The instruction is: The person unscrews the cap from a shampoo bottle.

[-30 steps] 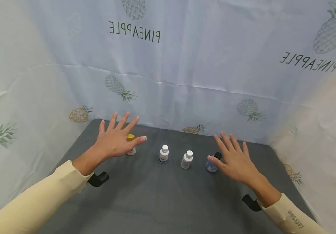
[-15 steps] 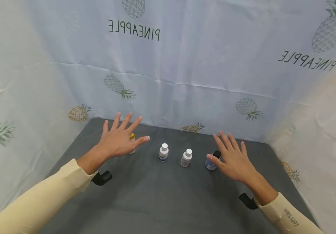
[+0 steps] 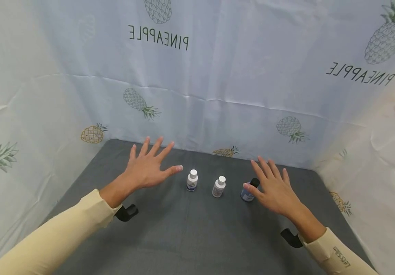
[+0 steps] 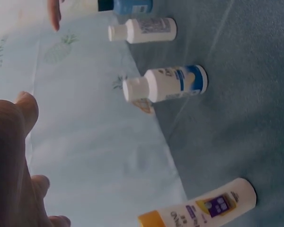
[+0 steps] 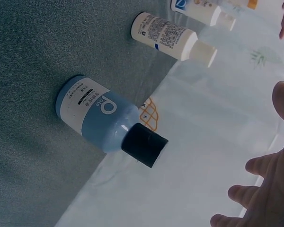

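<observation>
My left hand (image 3: 145, 168) hovers above the table with its fingers spread and nothing in it. In the head view it hides a white bottle with a yellow cap, but the left wrist view shows that yellow-capped bottle (image 4: 210, 208) standing below. Just right of my left thumb is a white bottle with a blue-banded label (image 3: 192, 180). Beside it stands a second white bottle (image 3: 219, 186), its label covered in small print. Fingers apart, my right hand (image 3: 276, 191) hangs over a blue bottle with a black cap (image 5: 104, 113), holding nothing.
A dark grey cloth (image 3: 183, 236) covers the table. White curtains printed with pineapples (image 3: 200, 76) enclose the back and both sides. Each wrist carries a black camera mount, the left one (image 3: 126, 212) and the right one (image 3: 291, 238).
My left hand has drifted right, closer to the nearest white bottle, and now covers the yellow-capped bottle in the head view. My right hand has barely moved. The bottles stay in place.
</observation>
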### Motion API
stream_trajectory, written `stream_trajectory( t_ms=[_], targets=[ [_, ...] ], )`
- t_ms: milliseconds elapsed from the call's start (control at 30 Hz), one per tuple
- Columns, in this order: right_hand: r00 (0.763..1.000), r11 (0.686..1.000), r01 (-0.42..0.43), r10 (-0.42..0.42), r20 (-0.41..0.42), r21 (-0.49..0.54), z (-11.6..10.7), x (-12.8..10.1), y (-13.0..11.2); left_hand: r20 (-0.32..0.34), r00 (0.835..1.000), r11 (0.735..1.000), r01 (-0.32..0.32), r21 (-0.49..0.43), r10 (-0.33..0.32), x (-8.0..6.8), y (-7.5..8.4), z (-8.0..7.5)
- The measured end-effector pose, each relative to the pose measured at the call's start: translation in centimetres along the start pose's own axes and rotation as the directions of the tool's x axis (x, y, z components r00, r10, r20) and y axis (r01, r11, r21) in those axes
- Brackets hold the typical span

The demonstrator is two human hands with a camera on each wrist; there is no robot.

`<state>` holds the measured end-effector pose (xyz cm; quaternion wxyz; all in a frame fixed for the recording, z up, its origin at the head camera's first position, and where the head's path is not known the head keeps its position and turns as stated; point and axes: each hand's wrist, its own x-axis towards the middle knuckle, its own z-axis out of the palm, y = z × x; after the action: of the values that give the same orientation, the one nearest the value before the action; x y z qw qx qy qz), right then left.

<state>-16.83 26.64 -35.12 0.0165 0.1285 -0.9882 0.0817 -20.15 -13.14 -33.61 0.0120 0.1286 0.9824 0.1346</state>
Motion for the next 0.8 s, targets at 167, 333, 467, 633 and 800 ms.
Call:
stream_trajectory(
  t_ms=[167, 333, 467, 633, 800],
  targets=[
    [1.000, 1.000, 0.001, -0.001, -0.002, 0.003, 0.2, 0.0, 0.1, -0.019, 1.000, 1.000, -0.023, -0.014, 0.022, 0.2, 1.0, 0.5],
    [1.000, 1.000, 0.007, -0.007, -0.010, -0.003, 0.2, -0.2, 0.4, -0.020, 0.998, 0.998, -0.064, -0.004, 0.064, 0.5, 2.7, 1.3],
    [1.000, 1.000, 0.016, -0.016, -0.019, -0.005, 0.3, -0.4, 0.6, -0.008, 0.996, 0.996, -0.090, -0.002, 0.090, 0.9, 4.0, 2.0],
    [1.000, 1.000, 0.006, -0.006, -0.013, -0.003, 0.4, -0.7, 0.9, 0.007, 0.993, 0.993, -0.115, -0.012, 0.115, 1.5, 5.5, 2.8],
    [1.000, 1.000, 0.003, -0.003, -0.019, 0.000, 0.5, -0.9, 1.2, 0.016, 0.993, 0.993, -0.115, -0.006, 0.115, 1.7, 6.5, 3.2]
  ],
)
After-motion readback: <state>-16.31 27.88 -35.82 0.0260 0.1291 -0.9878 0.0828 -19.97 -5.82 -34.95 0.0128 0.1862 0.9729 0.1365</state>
